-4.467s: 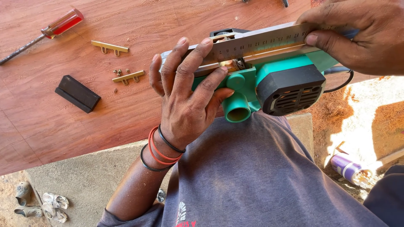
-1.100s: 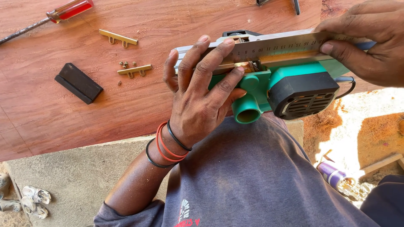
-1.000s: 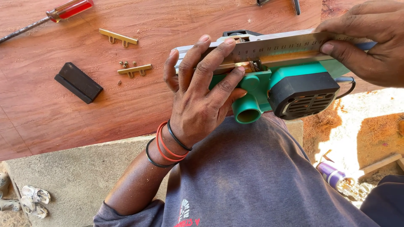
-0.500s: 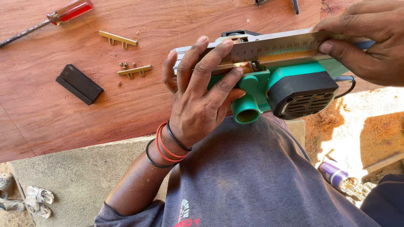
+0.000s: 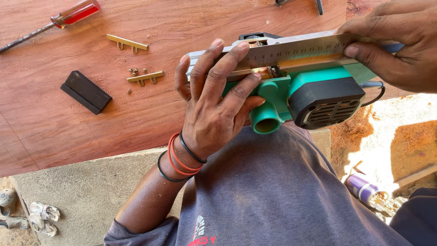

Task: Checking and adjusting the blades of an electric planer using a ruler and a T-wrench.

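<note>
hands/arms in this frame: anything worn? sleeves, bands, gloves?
Both hands bare, no gloves. The left hand has thin bands at the wrist: red bands between two black bands. A grey short sleeve ends at the upper arm. The right hand shows no rings; its wrist is out of frame.

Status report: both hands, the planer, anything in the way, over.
Left hand grips green planer. Right hand presses steel ruler along its sole. Nothing obstructing; screwdriver and brass brackets lie aside.

planer (image 5: 291,91) green, black vent | ruler (image 5: 300,48) silver | screwdriver (image 5: 75,12) red handle | board (image 5: 91,123) reddish-brown
</note>
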